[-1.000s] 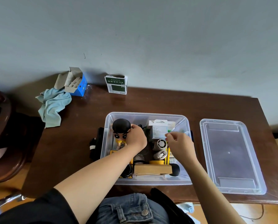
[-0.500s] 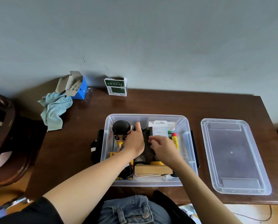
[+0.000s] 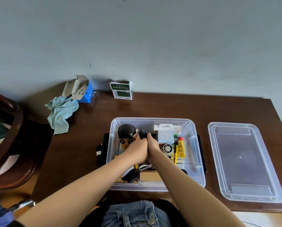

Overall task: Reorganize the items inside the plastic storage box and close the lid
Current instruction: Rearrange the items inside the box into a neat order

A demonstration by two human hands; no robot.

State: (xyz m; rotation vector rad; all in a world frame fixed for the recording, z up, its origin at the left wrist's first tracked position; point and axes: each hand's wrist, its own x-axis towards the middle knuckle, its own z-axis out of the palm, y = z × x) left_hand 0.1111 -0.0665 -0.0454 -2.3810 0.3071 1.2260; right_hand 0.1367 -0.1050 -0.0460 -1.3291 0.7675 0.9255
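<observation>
Since half a second ago my right hand [image 3: 153,149] has slid from the middle of the box toward 10 o'clock and now lies knuckle to knuckle against my left hand [image 3: 137,151]; the yellow tube and the small fan it covered are exposed.

Table [image 3: 161,105]: dark wood, wall at 12 o'clock.

Lid [image 3: 245,163]: off, flat on the table at 3 o'clock of the box, well apart from it.

Storage box [image 3: 197,161]: open, directly in front of me, crowded.

Contents, larger first: a white carton [image 3: 165,135] stands at the far wall, about 1 o'clock in the box. The big-headed figure [image 3: 126,131] sits at 11 o'clock. The yellow tube [image 3: 180,149] lies at 3 o'clock of my hands, the fan [image 3: 167,149] just beside my right wrist. A dark bristly thing [image 3: 143,135], not identifiable, sits between figure and carton.

Hands: both have fingers curled down into that gap. Left fingertips touch the figure's face. Whether either hand pinches the dark thing I cannot tell; the fingertips are hidden.

Judgement on the step: I am settling the middle of the box. To do it well, steady the figure with the left hand so it does not tip, work the dark item low with the right, and keep everything under the rim so the lid seats flat.
</observation>
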